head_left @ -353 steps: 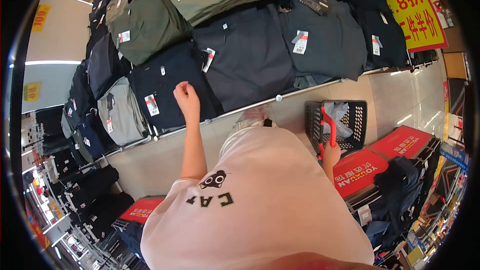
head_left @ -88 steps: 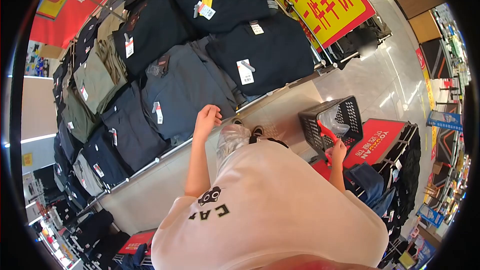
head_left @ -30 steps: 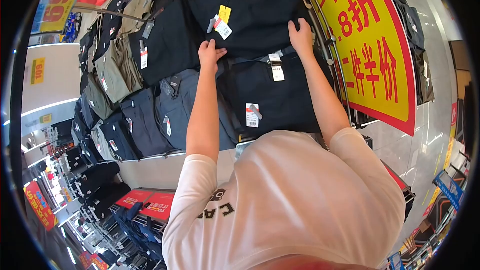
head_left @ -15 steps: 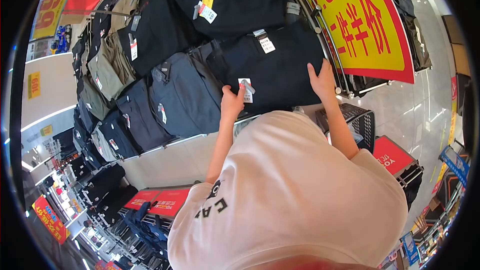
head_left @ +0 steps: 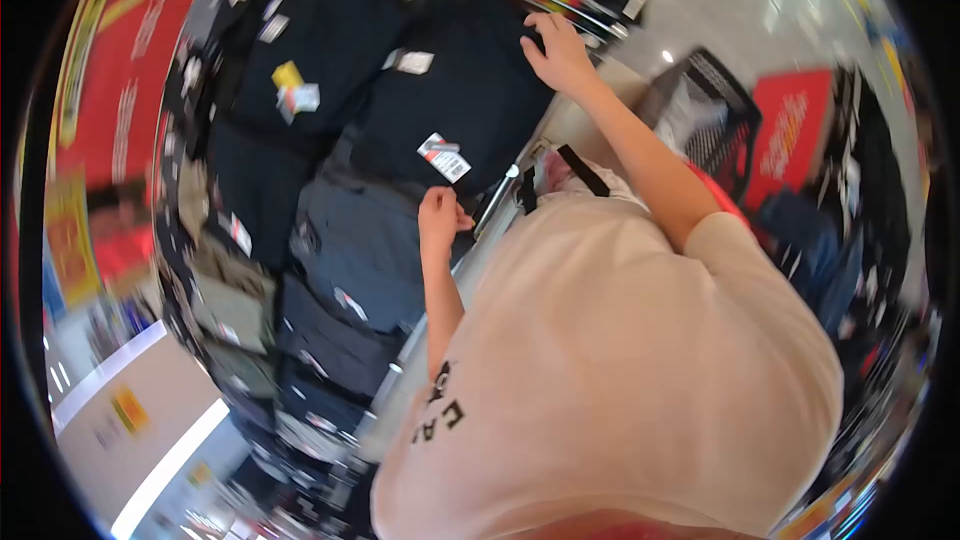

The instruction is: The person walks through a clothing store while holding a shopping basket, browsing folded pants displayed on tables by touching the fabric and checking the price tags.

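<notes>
Fingers, our left hand (head_left: 438, 222): loosely curled by the lower edge of a black folded garment (head_left: 450, 90), near its white-and-red tag (head_left: 444, 158); whether they pinch cloth, we cannot tell. Fingers, our right hand (head_left: 565, 55): spread and unclenched at its outer edge. Garment: matte cloth, broad, flat, on the rack, bordered by a slim metal rail (head_left: 497, 200). Adjoining: grey folded clothing (head_left: 365, 225), creased. Beyond our right forearm (head_left: 640, 145): perforated dark basket (head_left: 742, 130), red panel (head_left: 790, 125). Farther: open, glossy floor (head_left: 740, 0).
</notes>
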Tool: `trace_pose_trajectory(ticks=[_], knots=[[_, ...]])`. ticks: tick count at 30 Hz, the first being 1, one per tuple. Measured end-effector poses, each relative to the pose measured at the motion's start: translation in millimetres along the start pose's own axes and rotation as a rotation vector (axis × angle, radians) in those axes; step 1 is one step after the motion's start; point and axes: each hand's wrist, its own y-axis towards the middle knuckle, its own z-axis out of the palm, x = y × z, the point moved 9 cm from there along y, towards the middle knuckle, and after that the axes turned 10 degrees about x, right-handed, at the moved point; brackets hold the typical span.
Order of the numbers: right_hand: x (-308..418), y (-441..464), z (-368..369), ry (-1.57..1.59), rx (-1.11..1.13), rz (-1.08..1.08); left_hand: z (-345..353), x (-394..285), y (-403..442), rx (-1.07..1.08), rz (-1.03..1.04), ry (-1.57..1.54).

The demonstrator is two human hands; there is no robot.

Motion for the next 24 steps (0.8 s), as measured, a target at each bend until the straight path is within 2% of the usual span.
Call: trace_pose_trajectory(ticks=[2,3,5,8,9,11,12,14,15,16,18,19,21,22,24], knots=[[-28,-64,-44,-0.008,0.043,0.08,14,3,-2,0.142,0.015,0.036],[-41,-102,-77,-0.073,-0.038,0.092,18,8,-2,0.176,0.008,0.035],[-86,-186,-134,-0.179,-0.097,0.274,35,2,-6,0.248,0.008,0.078],[-157,-319,-197,-0.176,-0.161,0.679,74,-31,-13,0.329,0.061,0.133],[-160,-351,-214,-0.323,-0.151,0.738,90,-41,-15,0.34,0.091,0.153],[-158,-391,-233,-0.667,-0.182,0.675,124,-37,-5,0.379,0.102,0.161],[-175,-409,-237,-0.661,-0.2,0.693,143,-31,1,0.416,0.1,0.221],[-238,-444,-221,-0.432,0.078,0.97,189,-24,7,0.435,0.12,0.543],[-251,-448,-227,-0.422,0.062,0.981,214,-21,10,0.445,0.143,0.736],[-254,-439,-228,-0.416,0.139,0.937,239,-19,14,0.449,0.149,0.751],[-267,-429,-233,-0.421,0.276,0.898,298,-6,19,0.586,0.078,0.793],[-282,-425,-241,-0.416,0.268,0.896,326,-4,29,0.581,0.083,0.8],[-297,-415,-249,-0.384,0.241,0.785,384,-11,37,0.625,0.285,1.045],[-304,-409,-256,-0.353,0.203,0.756,406,-19,36,0.616,0.281,1.052],[-322,-394,-269,-0.347,0.212,0.749,457,-36,26,0.74,0.188,0.9]])
